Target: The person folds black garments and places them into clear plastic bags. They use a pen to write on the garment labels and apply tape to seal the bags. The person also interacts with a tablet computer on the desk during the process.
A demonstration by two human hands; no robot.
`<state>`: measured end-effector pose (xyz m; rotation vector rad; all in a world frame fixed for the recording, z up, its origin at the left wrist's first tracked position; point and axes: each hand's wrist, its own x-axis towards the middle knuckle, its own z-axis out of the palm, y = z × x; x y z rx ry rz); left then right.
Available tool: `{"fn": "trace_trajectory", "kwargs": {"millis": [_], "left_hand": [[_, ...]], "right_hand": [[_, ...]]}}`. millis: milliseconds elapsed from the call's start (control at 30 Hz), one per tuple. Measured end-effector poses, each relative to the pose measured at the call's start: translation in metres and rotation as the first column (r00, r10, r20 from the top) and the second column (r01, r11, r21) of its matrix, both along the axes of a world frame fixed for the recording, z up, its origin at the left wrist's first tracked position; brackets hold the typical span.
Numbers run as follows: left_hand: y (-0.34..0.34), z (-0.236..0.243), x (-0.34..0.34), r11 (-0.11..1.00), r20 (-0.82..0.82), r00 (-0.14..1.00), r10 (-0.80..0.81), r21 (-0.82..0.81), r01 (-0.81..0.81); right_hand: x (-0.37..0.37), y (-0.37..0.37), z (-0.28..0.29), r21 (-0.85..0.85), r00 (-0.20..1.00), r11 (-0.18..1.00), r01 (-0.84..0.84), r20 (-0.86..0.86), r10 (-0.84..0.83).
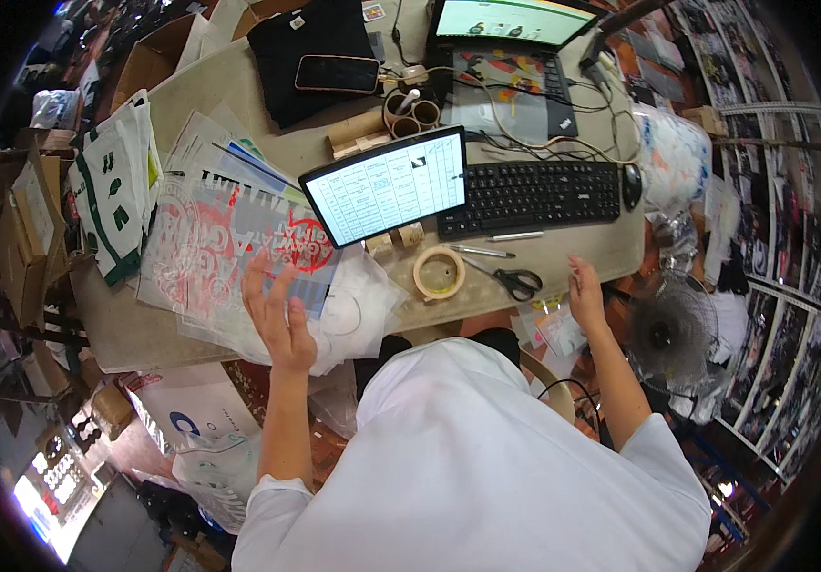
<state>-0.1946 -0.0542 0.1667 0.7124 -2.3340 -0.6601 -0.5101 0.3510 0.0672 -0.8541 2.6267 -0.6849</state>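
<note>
My left hand [278, 315] is held with its fingers apart over the printed plastic bags [205, 243] at the table's left front; nothing is in it. Beyond the table's front right edge, my right hand [585, 292] is raised with its fingers stretched out and holds nothing. Nearest to it on the table are black-handled scissors [519, 283] and a roll of tan tape [439, 274]. Between the hands stands a tablet [389, 186] showing a table of rows, propped up at a tilt.
Behind the tablet are a black keyboard [530, 197], a mouse [632, 187], a laptop [515, 91] with loose cables, and a phone [337, 73] on folded black cloth [310, 33]. A floor fan [670, 332] stands to the right. Cardboard boxes [39, 224] crowd the left.
</note>
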Motion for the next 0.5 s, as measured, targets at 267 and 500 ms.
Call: {"fn": "trace_trajectory", "kwargs": {"millis": [267,500], "left_hand": [[0.021,0.032,0.018,0.997,-0.005,0.998,-0.068,0.046,0.068],[0.116,0.052,-0.041,0.95,0.035,0.953,-0.302,0.091,0.297]], "right_hand": [[0.086,0.15,0.037,0.149,0.978,0.972,0.181,0.081,-0.194],[0.167,0.331,-0.033,0.276,0.648,0.808,0.521,0.488,-0.585]]}}
